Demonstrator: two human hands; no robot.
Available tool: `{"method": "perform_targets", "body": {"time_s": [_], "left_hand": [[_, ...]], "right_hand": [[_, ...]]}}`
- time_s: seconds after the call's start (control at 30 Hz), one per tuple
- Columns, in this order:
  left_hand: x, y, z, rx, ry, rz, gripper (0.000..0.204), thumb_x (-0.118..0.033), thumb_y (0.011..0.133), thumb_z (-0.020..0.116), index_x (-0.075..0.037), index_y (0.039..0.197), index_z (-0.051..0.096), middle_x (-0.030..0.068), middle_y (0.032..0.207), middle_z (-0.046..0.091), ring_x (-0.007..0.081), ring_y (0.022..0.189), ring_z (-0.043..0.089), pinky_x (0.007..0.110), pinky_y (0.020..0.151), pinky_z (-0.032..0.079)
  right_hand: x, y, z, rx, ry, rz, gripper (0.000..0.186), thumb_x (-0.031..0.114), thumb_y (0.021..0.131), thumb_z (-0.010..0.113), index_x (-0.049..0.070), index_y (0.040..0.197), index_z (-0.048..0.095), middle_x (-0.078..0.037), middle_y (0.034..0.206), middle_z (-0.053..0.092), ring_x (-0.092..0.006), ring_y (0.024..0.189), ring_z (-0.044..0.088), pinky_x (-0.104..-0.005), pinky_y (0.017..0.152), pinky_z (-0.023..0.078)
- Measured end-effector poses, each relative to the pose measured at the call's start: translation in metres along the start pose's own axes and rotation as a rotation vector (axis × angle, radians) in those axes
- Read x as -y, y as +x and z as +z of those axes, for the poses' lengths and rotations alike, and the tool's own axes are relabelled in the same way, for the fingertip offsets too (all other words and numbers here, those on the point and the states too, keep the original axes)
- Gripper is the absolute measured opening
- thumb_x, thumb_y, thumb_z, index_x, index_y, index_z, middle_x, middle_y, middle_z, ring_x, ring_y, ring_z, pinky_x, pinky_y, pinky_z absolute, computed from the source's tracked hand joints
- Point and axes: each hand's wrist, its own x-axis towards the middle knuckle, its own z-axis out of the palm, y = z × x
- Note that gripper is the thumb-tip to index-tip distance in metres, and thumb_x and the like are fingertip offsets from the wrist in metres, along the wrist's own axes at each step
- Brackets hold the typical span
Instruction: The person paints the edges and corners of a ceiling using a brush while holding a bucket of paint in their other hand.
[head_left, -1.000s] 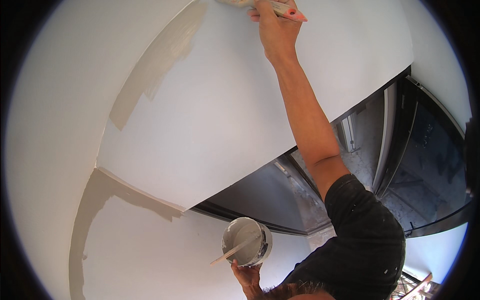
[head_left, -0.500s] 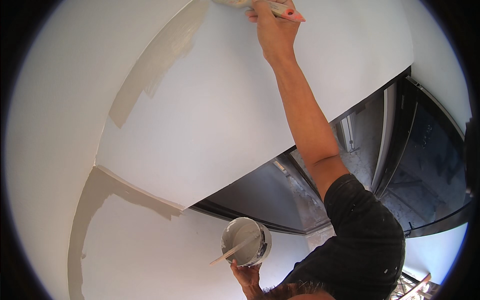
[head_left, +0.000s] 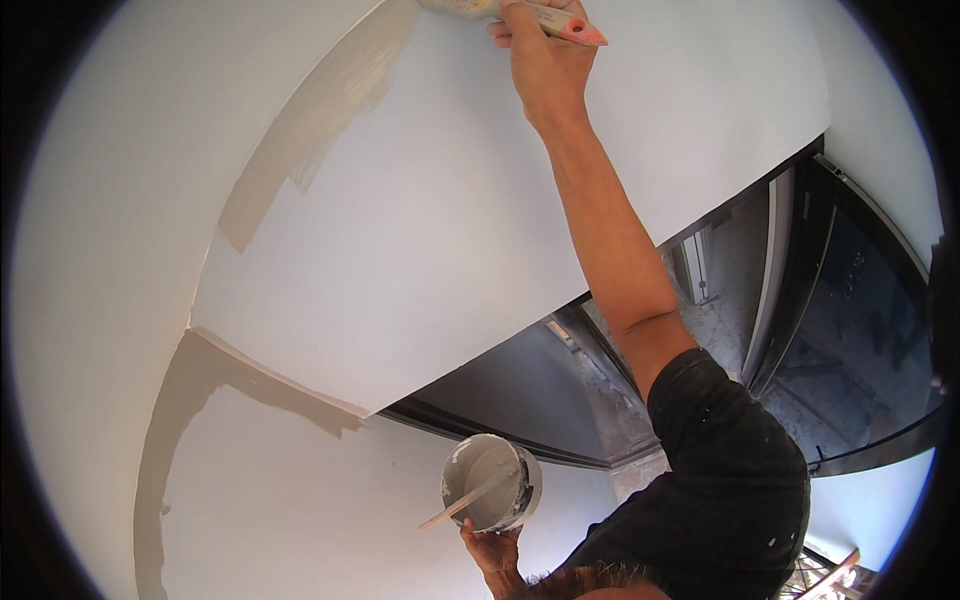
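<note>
Stretched up to the top edge, my right hand [head_left: 548, 60] is closed around the handle of a paintbrush [head_left: 570, 26] with a red-tipped end. The brush's paint-smeared head runs left along the frame's edge, partly cut off, so its contact with the surface cannot be told. Down at the bottom middle, my left hand [head_left: 493, 552] grips a small round bucket [head_left: 532, 482] from below. Greyish-beige paint coats the bucket's inside, and a wooden stick [head_left: 468, 502] leans out over its rim.
A beige painted strip [head_left: 290, 140] runs along the upper panel's left edge; another beige band [head_left: 165, 440] borders the lower white wall [head_left: 300, 500]. Dark-framed glass doors [head_left: 860, 320] stand at the right. A piece of wood [head_left: 835, 575] lies at the lower right.
My right hand and the brush have shifted very slightly left. The bucket and my left hand look nearly the same.
</note>
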Motion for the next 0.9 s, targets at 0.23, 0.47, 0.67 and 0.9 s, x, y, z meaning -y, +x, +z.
{"method": "perform_targets", "body": {"time_s": [0.23, 0.47, 0.67, 0.9], "left_hand": [[0.001, 0.002, -0.003, -0.018, -0.003, 0.000, 0.083, -0.045, 0.081, 0.077, -0.005, 0.146, 0.043, 0.0188, 0.143, 0.052, 0.0384, 0.126, 0.057, 0.058, 0.097, 0.055], [0.005, 0.009, -0.020, -0.041, -0.006, -0.008, 0.088, -0.048, 0.083, 0.073, -0.008, 0.152, 0.035, 0.0201, 0.148, 0.046, 0.0407, 0.125, 0.058, 0.057, 0.087, 0.062], [0.005, 0.006, -0.017, -0.051, 0.007, 0.001, 0.086, -0.048, 0.082, 0.075, -0.006, 0.148, 0.039, 0.0193, 0.145, 0.050, 0.0394, 0.125, 0.057, 0.058, 0.093, 0.058], [0.003, 0.004, -0.012, -0.052, 0.013, 0.015, 0.085, -0.047, 0.081, 0.076, -0.005, 0.147, 0.042, 0.0196, 0.144, 0.052, 0.0397, 0.126, 0.056, 0.060, 0.097, 0.055]], "right_hand": [[-0.002, -0.005, 0.002, 0.019, -0.007, 0.008, 0.014, 0.010, 0.091, 0.065, 0.000, 0.099, 0.059, -0.004, 0.076, 0.066, -0.0080, 0.066, 0.058, -0.0240, 0.057, 0.048], [-0.006, -0.007, 0.004, 0.022, 0.017, 0.005, 0.014, 0.009, 0.091, 0.065, 0.000, 0.099, 0.059, -0.005, 0.077, 0.066, -0.0082, 0.067, 0.058, -0.0242, 0.058, 0.048], [-0.004, -0.008, 0.003, 0.045, 0.016, 0.007, 0.013, 0.009, 0.092, 0.064, 0.000, 0.099, 0.059, -0.005, 0.079, 0.067, -0.0077, 0.068, 0.058, -0.0241, 0.059, 0.048], [-0.006, -0.013, 0.006, 0.051, 0.014, 0.004, 0.013, 0.009, 0.093, 0.064, 0.000, 0.100, 0.059, -0.005, 0.080, 0.067, -0.0072, 0.069, 0.057, -0.0239, 0.060, 0.047]]}}
